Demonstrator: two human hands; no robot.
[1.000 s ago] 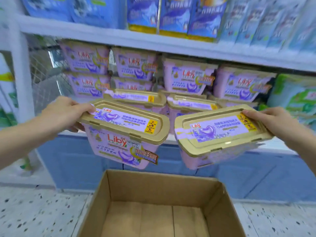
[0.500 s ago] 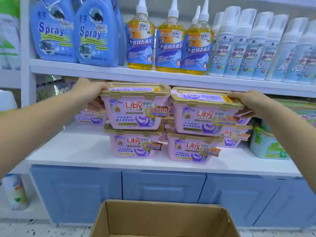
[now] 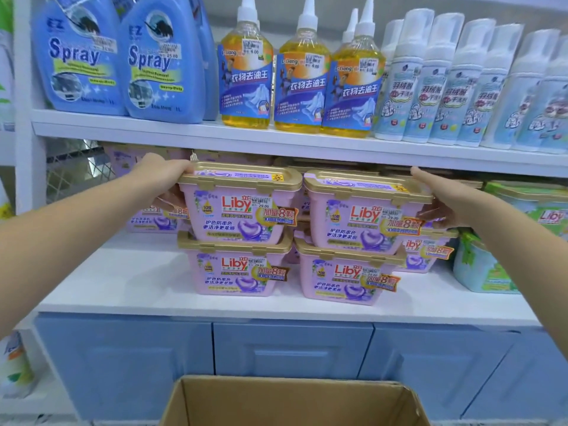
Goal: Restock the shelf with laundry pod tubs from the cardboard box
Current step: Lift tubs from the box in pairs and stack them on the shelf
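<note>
White store shelving point(image 3: 129, 281) fills the frame, blue spray bottles point(image 3: 159, 63) and yellow stain-remover bottles point(image 3: 301, 72) lining the upper shelf. At centre, the left hand point(image 3: 159, 176) grips the left upper Liby laundry pod tub point(image 3: 236, 204) by its gold lid edge, fingers curled around the end, while the right hand point(image 3: 442, 198) clasps the right upper tub point(image 3: 359, 219) likewise. Each tub sits atop another pink tub point(image 3: 233, 269) on the shelf. An open cardboard box point(image 3: 199, 401) stands at bottom centre.

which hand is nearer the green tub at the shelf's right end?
Right. The right hand grips a purple tub's end just beside the green tub; the left hand is across both stacks.
</note>
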